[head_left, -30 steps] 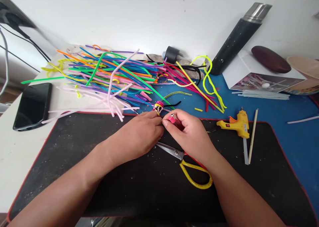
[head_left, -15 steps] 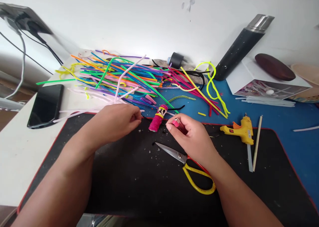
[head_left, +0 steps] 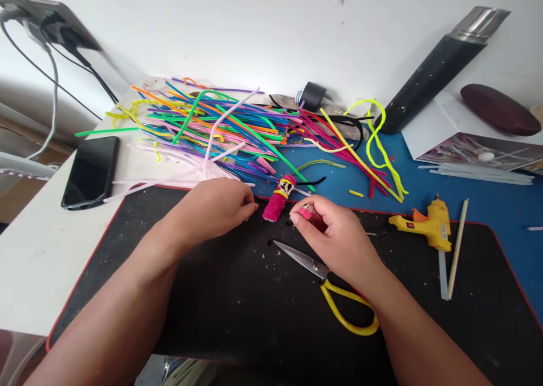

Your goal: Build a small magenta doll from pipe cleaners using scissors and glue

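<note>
Between my hands lies a small pink figure [head_left: 278,200] wound from fuzzy stems, with a yellow band and black-and-white markings, on the back part of the black mat [head_left: 212,312]. My left hand [head_left: 224,208] is closed in a pinch to its left; whatever the fingertips hold is too small to name. My right hand [head_left: 331,230] is curled just right of the figure around a small pink and silver object [head_left: 307,210], mostly hidden by the fingers. Scissors [head_left: 311,264] with yellow and red handles lie below my right hand, partly under the wrist.
Colourful pipe cleaners [head_left: 229,126] are heaped at the back. A yellow glue gun [head_left: 430,226] and a thin stick [head_left: 459,250] rest on the right. A phone [head_left: 91,171] is at the left. A dark flask [head_left: 436,75] and a white box [head_left: 436,127] stand at the back right.
The view has shifted, so the whole scene sits further right in the picture. Both hands keep nearly the same poses beside the pink figure.
</note>
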Demonstrator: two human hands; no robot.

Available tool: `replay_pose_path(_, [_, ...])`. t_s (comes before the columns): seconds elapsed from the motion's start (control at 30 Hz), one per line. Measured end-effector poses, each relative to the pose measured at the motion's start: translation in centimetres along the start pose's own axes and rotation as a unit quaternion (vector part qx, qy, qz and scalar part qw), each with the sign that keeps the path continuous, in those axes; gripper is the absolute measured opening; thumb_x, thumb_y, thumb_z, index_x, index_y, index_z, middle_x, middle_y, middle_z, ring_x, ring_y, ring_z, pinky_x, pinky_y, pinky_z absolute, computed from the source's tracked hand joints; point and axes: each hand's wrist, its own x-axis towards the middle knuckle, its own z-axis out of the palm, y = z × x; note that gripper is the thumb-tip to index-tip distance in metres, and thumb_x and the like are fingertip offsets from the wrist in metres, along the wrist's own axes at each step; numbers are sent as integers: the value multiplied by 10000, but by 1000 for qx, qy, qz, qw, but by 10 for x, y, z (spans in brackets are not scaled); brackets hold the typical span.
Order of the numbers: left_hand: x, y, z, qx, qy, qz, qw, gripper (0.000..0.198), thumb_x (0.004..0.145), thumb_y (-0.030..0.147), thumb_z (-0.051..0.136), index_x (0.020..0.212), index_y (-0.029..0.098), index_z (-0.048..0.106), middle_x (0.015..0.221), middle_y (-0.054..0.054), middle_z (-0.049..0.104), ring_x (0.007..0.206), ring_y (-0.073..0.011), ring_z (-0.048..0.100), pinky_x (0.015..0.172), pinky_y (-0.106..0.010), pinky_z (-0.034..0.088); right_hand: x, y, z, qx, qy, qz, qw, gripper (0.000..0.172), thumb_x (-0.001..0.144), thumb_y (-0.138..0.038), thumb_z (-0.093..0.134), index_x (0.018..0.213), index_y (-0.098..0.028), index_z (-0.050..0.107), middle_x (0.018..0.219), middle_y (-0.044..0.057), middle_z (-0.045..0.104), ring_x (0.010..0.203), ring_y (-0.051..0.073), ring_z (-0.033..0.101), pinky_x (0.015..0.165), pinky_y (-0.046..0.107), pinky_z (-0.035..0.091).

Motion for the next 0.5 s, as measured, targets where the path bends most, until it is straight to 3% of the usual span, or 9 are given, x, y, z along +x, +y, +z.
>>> replay_pose_path(0.37, [-8,-2,-14,34,-35,8,999,439,1023,432,472,765,248,775,751,-55,780,659,-236,669,609,-344,324,1,2,1,-31,-15,2,999,153,1000,-348,611,962,-240,713,793,5,720,667,186,616,615,298,431])
replay_pose_path(0.5, [-7,-3,-12,28,-14,5,1000,460,1028,433,463,750,237,772,732,-64,767,623,-234,641,603,-353,320,1,2,1,-32,-20,1,999,145,1001,-341,602,950,-247,701,766,1,709,648,188,601,605,304,416])
